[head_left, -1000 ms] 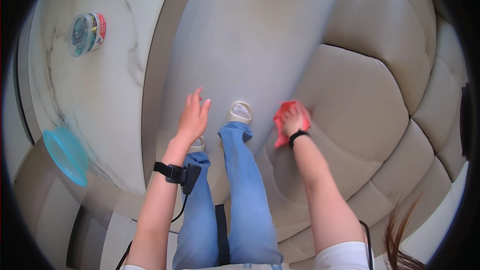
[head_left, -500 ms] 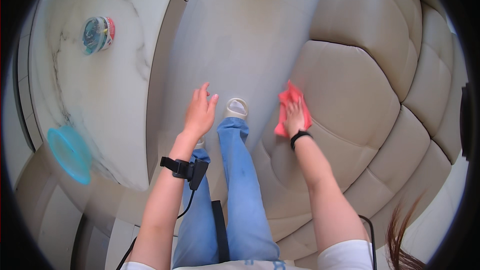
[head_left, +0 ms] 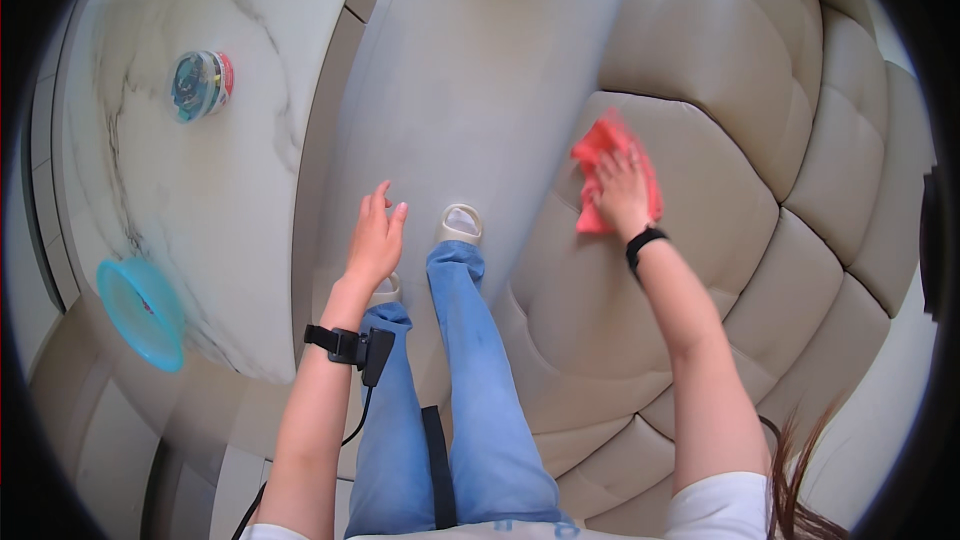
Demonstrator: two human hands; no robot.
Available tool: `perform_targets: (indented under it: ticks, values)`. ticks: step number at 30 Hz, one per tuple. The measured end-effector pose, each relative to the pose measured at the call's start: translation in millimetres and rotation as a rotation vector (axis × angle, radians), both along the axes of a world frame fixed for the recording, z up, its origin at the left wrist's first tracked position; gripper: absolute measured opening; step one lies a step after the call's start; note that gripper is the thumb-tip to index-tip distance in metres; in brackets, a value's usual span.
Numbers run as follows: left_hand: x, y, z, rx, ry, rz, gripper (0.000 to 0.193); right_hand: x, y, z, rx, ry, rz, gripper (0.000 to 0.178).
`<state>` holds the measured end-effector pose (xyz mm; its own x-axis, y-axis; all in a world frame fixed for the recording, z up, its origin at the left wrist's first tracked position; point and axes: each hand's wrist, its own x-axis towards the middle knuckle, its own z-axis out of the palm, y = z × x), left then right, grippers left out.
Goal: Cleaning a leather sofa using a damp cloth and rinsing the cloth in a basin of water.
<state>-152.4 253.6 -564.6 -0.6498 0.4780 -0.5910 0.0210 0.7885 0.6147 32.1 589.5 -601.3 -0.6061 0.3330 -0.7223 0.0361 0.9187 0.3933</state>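
Observation:
Flat on the beige sofa's seat cushion (head_left: 700, 160) lies a coral-red cloth (head_left: 592, 220), crumpled at its edges. My right hand (head_left: 622, 188), with a black band at the wrist, presses down on the cloth and has it in its grasp, fingers stretched over it. Part of the cloth is hidden beneath the palm. My left hand (head_left: 374, 240) hangs over the floor between the sofa and the marble-topped table. Its fingers are apart and nothing is in them. A black strapped device (head_left: 352, 346) with a cable sits on the left forearm.
On the marble table (head_left: 220, 220) at left stand a clear-lidded round tub (head_left: 202, 87) and, near its front end, a translucent blue basin (head_left: 140, 315). The sofa's tufted backrest (head_left: 835, 140) curves along the right. My feet in cream slippers (head_left: 460, 225) stand on the pale floor.
My right hand has slid the cloth farther away and to the right across the seat cushion. My left hand has dropped slightly toward me and to the left. The view has shifted a little.

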Motion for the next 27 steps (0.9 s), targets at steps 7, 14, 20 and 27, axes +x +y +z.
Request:
perform_targets:
  ticks: [7, 14, 20, 27]
  values:
    - [-6.8, 10.3, -0.6, 0.111, 0.082, 0.005, 0.048, -50.8, 88.9, 37.4, 0.163, 0.217, -0.084, 0.056]
    - [6.5, -0.8, -6.0, 0.122, 0.071, 0.030, 0.046, 18.5, -25.0, -10.1, 0.154, 0.134, 0.029, 0.051]
    - [17.3, -31.6, 0.6, 0.174, 0.038, 0.071, 0.045, 130.7, -173.5, -18.9, -0.087, -0.058, 0.124, 0.049]
    - [23.3, -65.7, -13.5, 0.173, -0.008, 0.132, 0.045, 188.9, -233.0, -6.3, -0.394, -0.279, 0.149, 0.052]
